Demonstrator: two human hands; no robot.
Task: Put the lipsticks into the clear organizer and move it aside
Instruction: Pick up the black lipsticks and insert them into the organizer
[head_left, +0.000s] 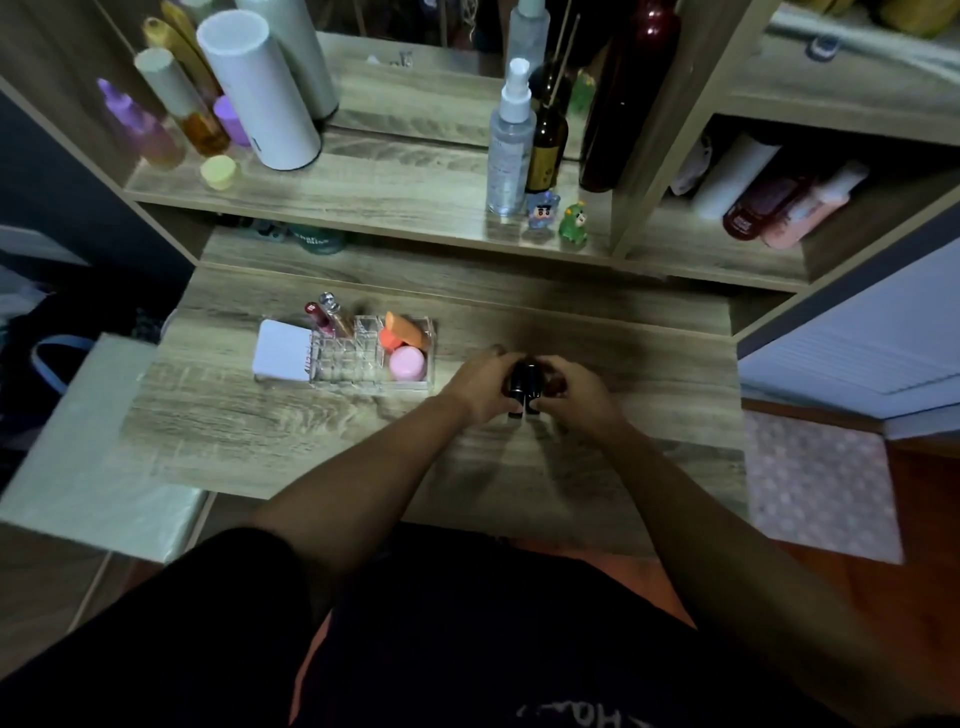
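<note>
Black and glossy, a clutch of lipsticks (523, 387) stands gathered between two hands at the centre of the wood-grain counter (649, 364). The left hand (480, 387) and right hand (574, 389) press in from 9 and 3 o'clock, fingers curled closed around the tubes; how many tubes there are cannot be told in the dim light. The clear organizer (363, 358) sits well apart at 9 o'clock from the hands, a gridded acrylic tray with most cells empty. Two slim tubes (324, 314) lean at its far-left corner, an orange sponge (402, 330) and pink jar (407, 362) fill its right bay, and a white pad (280, 351) lies against its left side. The step in hand appears to be the gathering; next, the tubes would need carrying left and dropping upright into the open cells, one per cell.
</note>
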